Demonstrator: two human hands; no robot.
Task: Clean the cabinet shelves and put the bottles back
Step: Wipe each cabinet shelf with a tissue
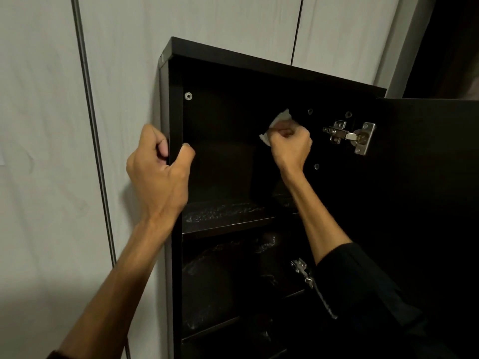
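Note:
A tall black cabinet (176,104) hangs on a pale wall with its door (427,177) swung open to the right. My left hand (158,172) grips the cabinet's left side panel, fingers outside and thumb inside. Inside the top compartment, my right hand (291,145) is closed on a crumpled white tissue (281,117), held near the inner right wall, left of the upper hinge (348,136). The top shelf (228,224) is bare and shows shiny wet streaks. Lower shelves (210,330) are dark. No bottles are in view.
A thin grey pipe (93,141) runs down the wall left of the cabinet. A second hinge (302,272) sits lower on the right side, close to my right sleeve. A screw head (188,96) shows in the back panel's upper left.

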